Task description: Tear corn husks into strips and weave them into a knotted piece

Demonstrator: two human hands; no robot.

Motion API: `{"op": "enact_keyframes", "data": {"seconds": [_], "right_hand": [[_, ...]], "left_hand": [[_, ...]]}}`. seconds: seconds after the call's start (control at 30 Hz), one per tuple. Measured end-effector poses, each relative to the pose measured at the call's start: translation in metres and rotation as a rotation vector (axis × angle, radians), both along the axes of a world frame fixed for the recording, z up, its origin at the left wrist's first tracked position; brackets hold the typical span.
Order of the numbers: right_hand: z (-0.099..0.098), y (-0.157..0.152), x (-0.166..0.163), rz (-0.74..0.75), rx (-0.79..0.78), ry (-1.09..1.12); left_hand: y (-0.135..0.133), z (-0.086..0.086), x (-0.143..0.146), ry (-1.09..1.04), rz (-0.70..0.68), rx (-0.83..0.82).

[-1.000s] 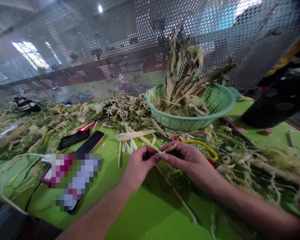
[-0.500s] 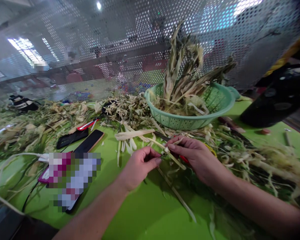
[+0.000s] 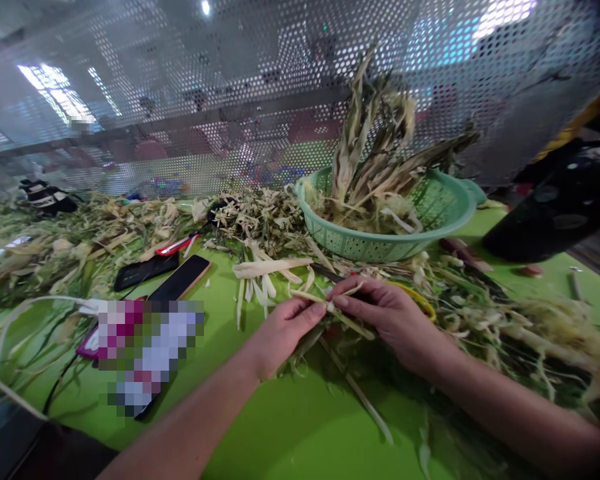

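Note:
My left hand [image 3: 289, 332] and my right hand [image 3: 387, 313] meet over the green table, thumbs and fingers pinched on a pale strip of corn husk [image 3: 354, 325]. The strip runs slantwise through both grips, and a small whitish knot-like spot shows between the fingertips. One end of a husk piece pokes up above my right fingers. Beneath the hands hangs or lies a greenish leafy piece [image 3: 303, 350], partly hidden by my left hand. A long thin stalk [image 3: 363, 397] slants across the table below. Cut pale husk strips [image 3: 267, 270] lie just beyond my left hand.
A green plastic colander [image 3: 380, 245] holds dried husks [image 3: 347, 157]. Scraps [image 3: 265, 217] heap along the back. Phones [image 3: 183, 280], a red cutter [image 3: 177, 245] and a white cable [image 3: 10, 333] lie left. On the right are a black bottle [image 3: 535, 220] and stringy roots [image 3: 545, 333].
My left fingers have moved up and closer to my right fingers, onto the husk strip. The greenish leafy piece now shows under my left hand. The view has shifted slightly.

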State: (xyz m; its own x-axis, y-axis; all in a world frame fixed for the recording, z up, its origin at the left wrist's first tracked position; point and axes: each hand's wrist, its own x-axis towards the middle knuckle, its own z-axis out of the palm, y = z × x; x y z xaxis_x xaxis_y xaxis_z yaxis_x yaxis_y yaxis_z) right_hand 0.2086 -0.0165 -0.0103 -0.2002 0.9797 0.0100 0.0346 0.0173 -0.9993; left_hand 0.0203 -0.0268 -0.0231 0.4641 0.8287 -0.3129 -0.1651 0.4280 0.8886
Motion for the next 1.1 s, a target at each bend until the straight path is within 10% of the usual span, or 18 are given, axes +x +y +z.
{"op": "enact_keyframes", "data": {"seconds": [0.53,1.1], "right_hand": [[0.008,-0.010,-0.004,-0.056,0.135,-0.082],[0.009,-0.006,-0.001,0.018,0.240,-0.231]], "left_hand": [[-0.003,0.002,0.004,0.006,0.003,0.256],[0.000,-0.003,0.003,-0.016,0.020,0.057]]}}
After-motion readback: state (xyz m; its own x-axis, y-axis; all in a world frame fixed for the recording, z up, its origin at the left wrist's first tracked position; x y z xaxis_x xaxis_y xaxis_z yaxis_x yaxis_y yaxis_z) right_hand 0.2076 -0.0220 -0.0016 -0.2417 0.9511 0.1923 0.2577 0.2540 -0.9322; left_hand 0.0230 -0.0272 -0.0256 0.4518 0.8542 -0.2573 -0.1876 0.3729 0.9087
